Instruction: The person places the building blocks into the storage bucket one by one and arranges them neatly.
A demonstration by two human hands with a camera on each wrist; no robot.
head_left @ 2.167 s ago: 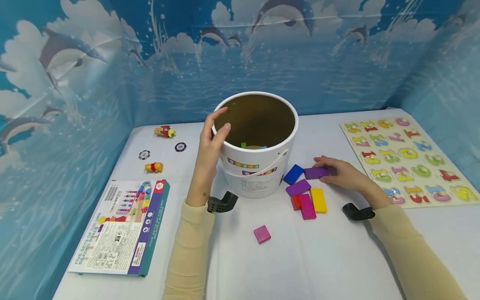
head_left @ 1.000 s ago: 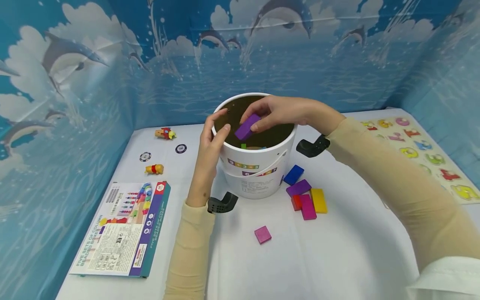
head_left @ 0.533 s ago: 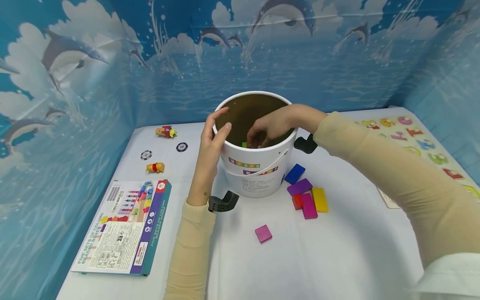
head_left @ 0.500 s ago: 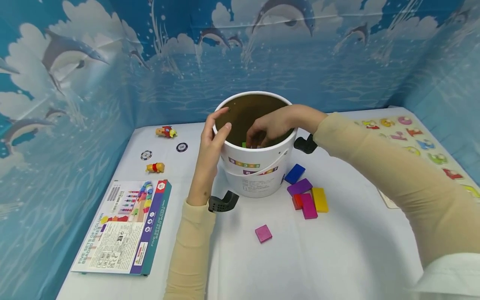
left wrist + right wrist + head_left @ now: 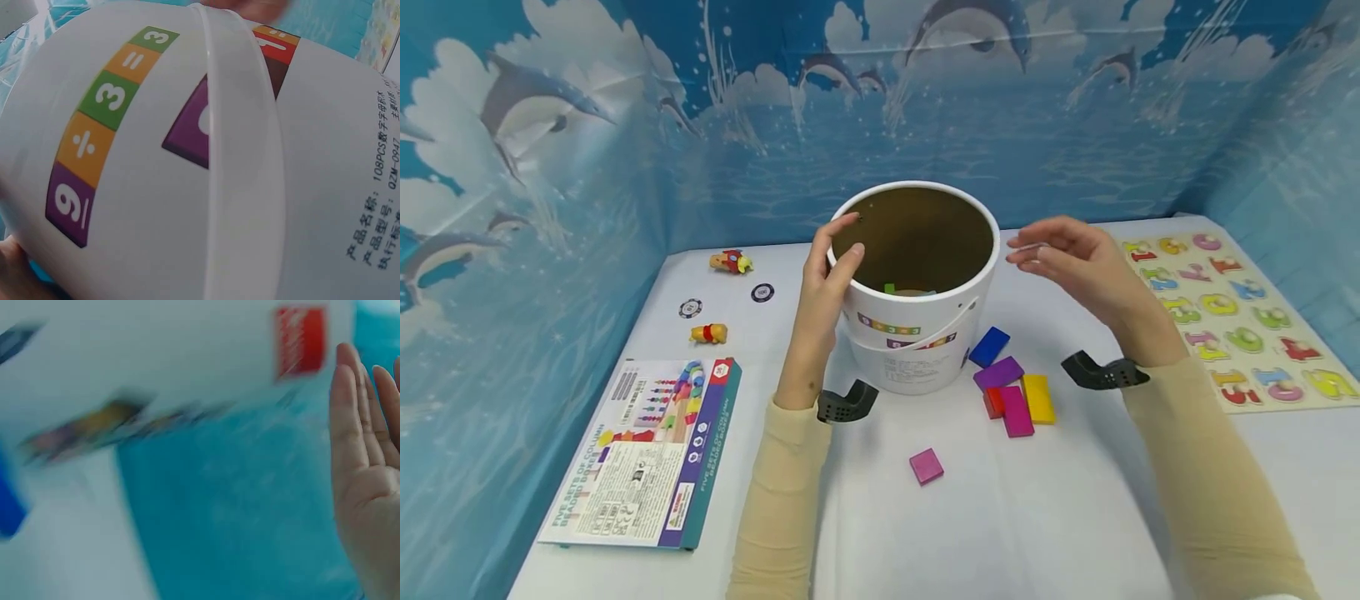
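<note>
The white bucket (image 5: 880, 367) stands upright at mid-table, its thin handle hanging down the front. Over its left rim, my left hand (image 5: 818, 308) holds on with thumb and index finger reaching inside the opening. My right hand (image 5: 1082, 271) is in the air just right of the bucket, fingers extended and holding nothing. A few pieces show low inside, among them a green block (image 5: 889, 288). Below the right hand lie a blue block (image 5: 989, 347), a purple block (image 5: 998, 373), a red block (image 5: 992, 403), a magenta block (image 5: 1017, 412) and a yellow block (image 5: 1038, 398).
A pink square block (image 5: 927, 467) lies nearer the front. At left are a flat toy box (image 5: 632, 467), two poker chips (image 5: 762, 292) and two small figures (image 5: 708, 334). A number puzzle board (image 5: 1243, 333) is at right. A dolphin-print curtain (image 5: 760, 167) encloses the table.
My right hand picked up a purple block beside the puzzle board, carried it into the bucket and let go, then came out to the right without it. The left hand stayed on the rim.
</note>
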